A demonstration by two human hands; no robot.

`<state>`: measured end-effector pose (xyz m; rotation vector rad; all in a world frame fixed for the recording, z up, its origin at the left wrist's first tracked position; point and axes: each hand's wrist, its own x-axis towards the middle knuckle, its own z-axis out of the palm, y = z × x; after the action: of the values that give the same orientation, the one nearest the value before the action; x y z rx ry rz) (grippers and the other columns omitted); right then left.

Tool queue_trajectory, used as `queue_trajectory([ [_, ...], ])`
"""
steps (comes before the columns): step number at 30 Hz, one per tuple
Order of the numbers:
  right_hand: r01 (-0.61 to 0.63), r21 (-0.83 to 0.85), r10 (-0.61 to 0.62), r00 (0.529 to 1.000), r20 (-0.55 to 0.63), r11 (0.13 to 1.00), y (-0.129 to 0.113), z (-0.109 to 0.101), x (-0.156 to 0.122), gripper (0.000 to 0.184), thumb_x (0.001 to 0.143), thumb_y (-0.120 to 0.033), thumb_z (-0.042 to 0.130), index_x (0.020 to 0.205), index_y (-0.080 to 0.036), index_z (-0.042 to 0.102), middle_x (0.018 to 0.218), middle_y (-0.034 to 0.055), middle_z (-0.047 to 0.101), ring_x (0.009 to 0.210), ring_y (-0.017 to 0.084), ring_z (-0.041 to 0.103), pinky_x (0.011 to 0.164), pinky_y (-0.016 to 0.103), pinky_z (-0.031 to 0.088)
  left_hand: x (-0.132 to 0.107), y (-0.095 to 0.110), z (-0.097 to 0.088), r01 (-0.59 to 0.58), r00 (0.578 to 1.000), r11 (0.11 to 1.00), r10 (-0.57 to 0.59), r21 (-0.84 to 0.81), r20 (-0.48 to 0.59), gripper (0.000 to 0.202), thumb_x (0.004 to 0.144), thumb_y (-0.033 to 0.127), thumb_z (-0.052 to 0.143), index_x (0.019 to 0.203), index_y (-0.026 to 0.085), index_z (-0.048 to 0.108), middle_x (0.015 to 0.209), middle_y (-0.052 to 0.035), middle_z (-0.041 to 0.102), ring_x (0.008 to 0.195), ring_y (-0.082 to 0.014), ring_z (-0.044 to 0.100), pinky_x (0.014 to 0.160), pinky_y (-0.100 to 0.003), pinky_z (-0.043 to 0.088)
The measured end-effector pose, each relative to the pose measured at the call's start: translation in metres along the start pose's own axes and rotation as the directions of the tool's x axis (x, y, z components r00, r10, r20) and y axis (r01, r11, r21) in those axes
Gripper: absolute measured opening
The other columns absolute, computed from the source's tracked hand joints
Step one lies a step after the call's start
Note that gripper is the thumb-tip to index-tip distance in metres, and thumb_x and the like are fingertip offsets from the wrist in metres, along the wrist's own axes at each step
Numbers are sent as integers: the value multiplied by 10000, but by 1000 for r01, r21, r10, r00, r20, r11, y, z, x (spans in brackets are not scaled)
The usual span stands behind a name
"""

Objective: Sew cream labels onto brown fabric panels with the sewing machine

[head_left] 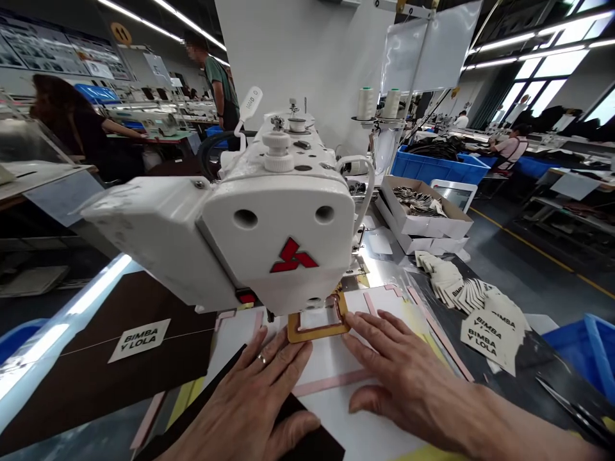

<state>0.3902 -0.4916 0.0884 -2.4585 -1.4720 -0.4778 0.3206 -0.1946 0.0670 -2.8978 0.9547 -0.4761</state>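
Note:
My left hand (259, 390) lies flat with fingers stretched out, partly over a dark fabric piece (312, 429) and the white work plate (336, 400). Its fingertips reach the lower left edge of a brass-coloured clamp frame (317, 333) under the sewing machine head (283, 237). On the frame's other side, my right hand (398, 371) is also spread flat, its index fingertip at the right edge. Neither hand grips anything. The machine head hides the needle area. To the left, a cream label (139, 339) printed "BIMBA Y LOLA" rests on a dark brown panel (91, 371).
Fanned label stacks (480, 307) lie right of the plate, with dark-handled scissors (571, 406) nearer me. Behind them stands a white box (432, 221) of dark-and-light pieces. Blue bins (583, 358) flank the table. Thread cones (366, 104) stand behind the machine; other people work farther back.

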Motion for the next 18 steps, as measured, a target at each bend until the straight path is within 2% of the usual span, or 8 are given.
queue_trajectory([
  [3,-91,38,92,996,-8,995,-4,1,-4,574,1082,-630,527,1319,-132,687,1428,185,671,1283,372,659,1031,587,597,-2,0,2,-4,1000,1000,4,10,-4,857,1016,701,567,1667,185,355,1676,-66,437,1535,-317,434,1279,-440,322],
  [5,-102,60,103,995,-4,993,-5,6,-11,602,1045,-664,584,1335,-147,687,1423,169,680,1300,370,651,1074,582,574,-1,-1,1,-14,1000,1000,14,14,-18,837,1013,703,570,1655,200,385,1677,-55,440,1534,-314,434,1305,-435,276],
  [7,-84,80,81,996,34,993,-4,13,-16,802,972,-774,607,1448,-130,623,1491,173,632,1401,383,573,1182,602,479,1,-1,0,-19,999,1000,19,-7,-31,812,1014,689,580,1650,218,396,1663,-47,466,1527,-303,446,1330,-434,235],
  [9,-76,119,64,993,104,990,-4,20,-17,1024,897,-870,593,1579,-112,497,1572,179,552,1513,380,446,1278,604,338,3,-1,-2,-16,1000,999,15,-35,-25,788,1020,665,589,1646,226,401,1632,-38,510,1519,-286,460,1349,-432,200],
  [11,-69,166,40,984,173,984,-3,24,-13,1141,862,-913,569,1651,-109,387,1635,177,470,1586,373,311,1319,608,214,4,-1,-3,-12,1000,999,11,-45,-12,770,1026,660,582,1634,215,422,1610,-37,539,1513,-276,469,1360,-429,169],
  [14,-61,197,15,974,228,978,-2,23,-6,1110,894,-886,563,1669,-118,357,1684,163,388,1620,372,206,1319,639,121,4,-1,-5,-18,1000,999,17,-49,-8,756,1017,667,591,1613,223,456,1609,-37,540,1506,-289,479,1353,-447,199],
  [18,-42,198,-2,977,215,979,-1,16,-4,1045,920,-857,563,1635,-109,422,1641,186,453,1602,361,276,1317,640,69,4,0,-7,-30,998,999,28,-46,-48,759,1001,667,619,1592,211,482,1580,-45,572,1476,-294,512,1342,-444,232],
])
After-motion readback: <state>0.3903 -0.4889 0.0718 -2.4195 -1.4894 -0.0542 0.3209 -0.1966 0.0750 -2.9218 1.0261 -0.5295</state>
